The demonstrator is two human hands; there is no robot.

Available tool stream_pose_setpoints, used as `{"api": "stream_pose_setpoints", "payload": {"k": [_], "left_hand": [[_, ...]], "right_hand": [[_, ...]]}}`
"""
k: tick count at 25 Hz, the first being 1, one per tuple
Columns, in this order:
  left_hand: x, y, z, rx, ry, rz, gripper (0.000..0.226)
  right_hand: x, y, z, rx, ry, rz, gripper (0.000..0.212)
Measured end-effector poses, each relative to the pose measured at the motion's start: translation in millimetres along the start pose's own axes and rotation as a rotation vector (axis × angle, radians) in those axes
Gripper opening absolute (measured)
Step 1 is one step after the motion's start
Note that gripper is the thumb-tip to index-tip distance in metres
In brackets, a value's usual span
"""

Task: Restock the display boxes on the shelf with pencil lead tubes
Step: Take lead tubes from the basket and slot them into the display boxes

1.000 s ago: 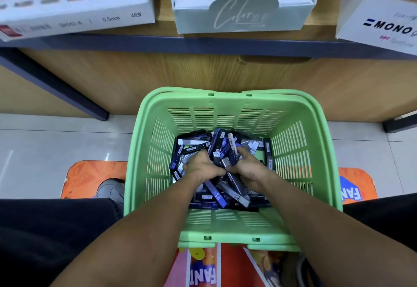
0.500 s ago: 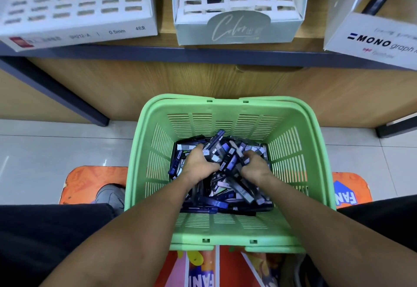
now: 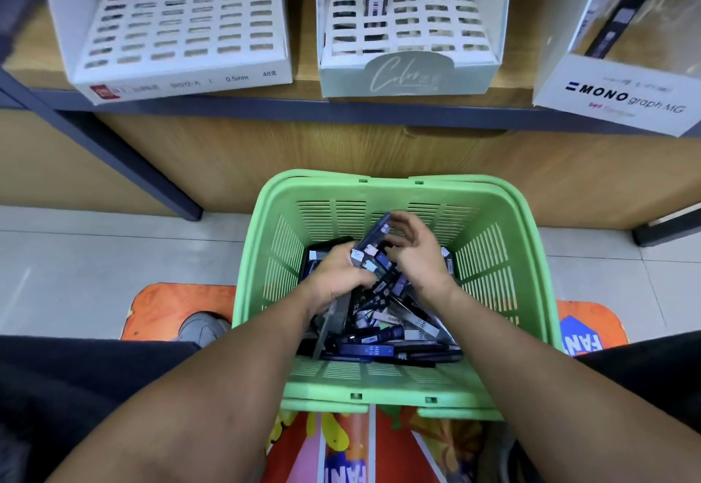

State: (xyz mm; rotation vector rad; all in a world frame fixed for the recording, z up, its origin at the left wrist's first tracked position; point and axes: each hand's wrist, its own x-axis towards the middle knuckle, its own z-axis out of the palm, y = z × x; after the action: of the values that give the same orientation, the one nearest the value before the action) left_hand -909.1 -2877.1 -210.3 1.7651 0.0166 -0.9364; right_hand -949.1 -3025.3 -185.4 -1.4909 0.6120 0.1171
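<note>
Orange, printed with cartoon lettering, a floor mat lies nearest, spread on pale tiles, its corners showing at the left and right of a green plastic basket that stands on it. A grey shoe rests on the mat just left of the basket's near left corner, and dark trouser legs fill the near left and right edges of the view.

Both forearms reach in over the basket's near rim. Its slatted walls slope outward, and bare wall shows on the left, right and far sides above the heap of pencil lead tubes on its floor. The left hand has its fingers curled round a bundle of tubes lifted above the heap, one end tilted toward the far wall. The right hand touches the same bundle from the right, its fingers bent and slightly spread over the tubes' upper ends; whether it truly grips them I cannot tell.

Beyond the basket's far rim stands a wooden panel, close behind it. Above, on the shelf, sit three display boxes: a left white box with mostly vacant slots, a middle box holding a few upright tubes at its far left, and a right box marked MONO graph, overhanging the shelf's front edge.
</note>
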Motion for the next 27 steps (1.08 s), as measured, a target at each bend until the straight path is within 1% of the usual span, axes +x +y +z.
{"api": "stream_pose_setpoints", "payload": {"k": [2,4,6,7,10,11,12,14,16,19,22,23,24,25,27], "left_hand": [[-6.6,-1.6,0.3,-0.023,-0.045,-0.061,0.032],[-13.1,-4.0,3.6,-0.005,-0.126,-0.1,0.028],[-18.0,-8.1,6.2,-0.029,-0.172,-0.144,0.028],[-20.5,-10.5,6.1,-0.078,-0.187,-0.163,0.032],[-18.6,-19.0,3.8,-0.212,-0.187,-0.229,0.067],[-17.5,-19.8,3.6,-0.231,-0.192,-0.229,0.072],[-18.8,-16.6,4.0,-0.233,-0.202,-0.228,0.07],[-22.0,-10.5,8.8,-0.206,-0.22,-0.253,0.058],[-23.7,-9.7,13.7,-0.185,-0.198,-0.26,0.046],[-20.2,-17.3,16.7,-0.183,-0.177,-0.233,0.041],[-13.1,-30.5,13.8,-0.11,-0.237,-0.277,0.048],[-11.7,-33.9,12.6,-0.031,-0.233,-0.317,0.054],[-9.1,-39.7,11.1,0.063,-0.219,-0.365,0.066],[-8.8,-41.8,10.5,0.127,-0.225,-0.395,0.077],[-6.7,-43.8,10.3,0.168,-0.253,-0.416,0.088]], "right_hand": [[-2.2,1.9,3.0,-0.036,-0.022,-0.03,0.072],[-2.8,7.4,1.2,-0.172,-0.064,-0.055,0.076],[-0.4,9.6,-2.7,-0.302,-0.12,-0.042,0.075],[1.4,10.5,-3.9,-0.34,-0.148,-0.028,0.072],[5.8,15.6,-5.4,-0.427,-0.2,0.038,0.062],[8.4,18.7,-4.8,-0.438,-0.202,0.049,0.058],[10.8,21.5,-3.8,-0.437,-0.199,0.06,0.055],[15.4,23.9,-0.6,-0.419,-0.183,0.078,0.054],[19.1,24.0,4.0,-0.427,-0.187,0.079,0.053],[21.5,25.7,11.1,-0.522,-0.314,0.126,0.056],[20.9,30.0,13.0,-0.681,-0.472,0.168,0.07],[19.2,30.4,12.3,-0.693,-0.492,0.19,0.074],[16.3,30.1,12.0,-0.653,-0.497,0.222,0.078],[12.7,29.0,12.6,-0.571,-0.5,0.255,0.081],[6.6,24.2,15.6,-0.399,-0.501,0.3,0.083]]}}
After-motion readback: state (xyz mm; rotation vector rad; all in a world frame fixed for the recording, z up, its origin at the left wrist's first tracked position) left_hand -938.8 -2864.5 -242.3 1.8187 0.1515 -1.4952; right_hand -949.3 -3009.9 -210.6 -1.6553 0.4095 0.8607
